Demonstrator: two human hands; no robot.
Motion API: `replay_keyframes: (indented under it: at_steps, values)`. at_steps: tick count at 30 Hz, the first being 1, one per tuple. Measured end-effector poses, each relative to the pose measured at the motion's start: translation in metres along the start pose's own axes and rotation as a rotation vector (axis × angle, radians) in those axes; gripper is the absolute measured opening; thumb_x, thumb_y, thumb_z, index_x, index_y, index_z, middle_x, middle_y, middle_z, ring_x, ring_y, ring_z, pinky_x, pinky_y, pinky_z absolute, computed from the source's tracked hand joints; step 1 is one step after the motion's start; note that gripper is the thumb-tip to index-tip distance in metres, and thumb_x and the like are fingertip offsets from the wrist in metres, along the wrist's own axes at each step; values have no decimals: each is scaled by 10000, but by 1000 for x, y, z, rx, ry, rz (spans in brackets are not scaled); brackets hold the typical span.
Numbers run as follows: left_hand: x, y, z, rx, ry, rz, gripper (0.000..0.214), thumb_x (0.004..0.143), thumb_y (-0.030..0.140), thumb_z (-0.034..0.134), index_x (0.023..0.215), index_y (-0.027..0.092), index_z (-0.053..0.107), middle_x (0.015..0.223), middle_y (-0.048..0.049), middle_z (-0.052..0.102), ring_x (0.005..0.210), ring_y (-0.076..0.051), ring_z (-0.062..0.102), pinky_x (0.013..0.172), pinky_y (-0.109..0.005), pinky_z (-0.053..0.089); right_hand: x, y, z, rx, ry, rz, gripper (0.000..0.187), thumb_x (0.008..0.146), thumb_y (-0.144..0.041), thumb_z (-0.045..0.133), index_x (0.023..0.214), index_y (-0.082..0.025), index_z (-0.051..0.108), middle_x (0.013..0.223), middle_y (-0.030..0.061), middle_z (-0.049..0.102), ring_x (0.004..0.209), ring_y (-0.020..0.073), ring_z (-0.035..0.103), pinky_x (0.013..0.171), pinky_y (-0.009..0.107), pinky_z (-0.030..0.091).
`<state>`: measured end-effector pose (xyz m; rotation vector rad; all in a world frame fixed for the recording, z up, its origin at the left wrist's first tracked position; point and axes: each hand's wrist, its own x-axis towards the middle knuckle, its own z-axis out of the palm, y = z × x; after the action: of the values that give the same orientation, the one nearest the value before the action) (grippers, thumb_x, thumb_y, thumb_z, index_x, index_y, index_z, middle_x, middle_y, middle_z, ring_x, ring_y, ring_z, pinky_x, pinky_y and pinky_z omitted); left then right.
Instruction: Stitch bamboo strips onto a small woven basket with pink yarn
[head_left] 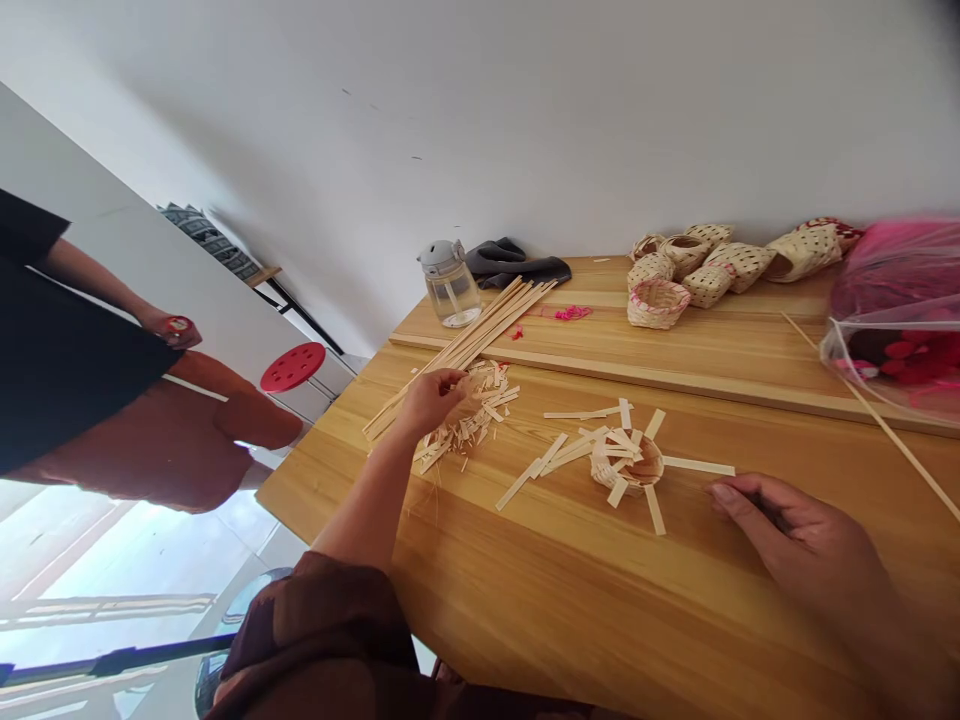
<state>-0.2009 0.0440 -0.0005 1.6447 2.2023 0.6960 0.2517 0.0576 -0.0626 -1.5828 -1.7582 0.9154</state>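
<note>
A small woven bamboo basket [604,470] stands on the table, flat strips spreading out around its rim and some lying across its mouth. One pale strip [697,466] reaches from the basket's right side towards my right hand [806,530]. That hand's thumb and forefinger are pinched together just below the strip's end; what lies between them, if anything, is hidden. My left hand [433,402] is over a pile of bamboo scraps [476,415], thumb and forefinger a little apart, with nothing visible in them. Loose bamboo strips [531,470] lie left of the basket.
Long bamboo sticks [480,335] lie behind my left hand, near a water bottle [450,285] and dark cloth [514,265]. Several finished baskets [709,270] sit by the wall, beside a pink-filled plastic bag [900,310]. Another person [82,330] stands at left near a red stool [293,367].
</note>
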Motion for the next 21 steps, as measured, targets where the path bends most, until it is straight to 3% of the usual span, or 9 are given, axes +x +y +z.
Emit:
replay_keyframes:
  at_steps: [5,8,12,18,21]
  values:
    - [7,2,-19,62,-67,15,290,885,384,608,1078,237,768,852,-7,760,795,-177,679,720,-254,493,-2,-6,0,-14,3,24,443,744,-671,642,924,-278,740,942,-15,771,897,248,700,818,326,511]
    - [12,5,-10,161,19,-18,282,900,245,564,1123,241,738,943,-34,763,907,-214,683,821,-299,493,-2,-8,0,-13,9,27,453,736,-677,640,917,-275,743,942,-9,771,902,256,698,824,334,514]
    - [17,1,5,303,129,-55,423,825,66,556,1204,213,672,1041,-92,721,1029,-266,649,915,-349,476,-1,-5,0,-3,-2,19,447,736,-660,653,925,-265,738,887,-3,768,855,246,701,799,327,513]
    - [18,-10,2,388,253,-76,488,844,27,492,1282,219,587,1117,-107,649,1079,-264,610,907,-348,479,-1,-5,0,9,-1,-16,431,757,-640,641,925,-253,732,895,6,764,839,240,695,786,326,499]
    - [22,-14,-1,399,265,-75,397,857,42,482,1137,244,678,1106,-95,620,1074,-264,600,860,-336,479,-1,-10,-1,7,2,-16,426,742,-636,649,897,-249,733,872,9,761,838,248,695,795,330,502]
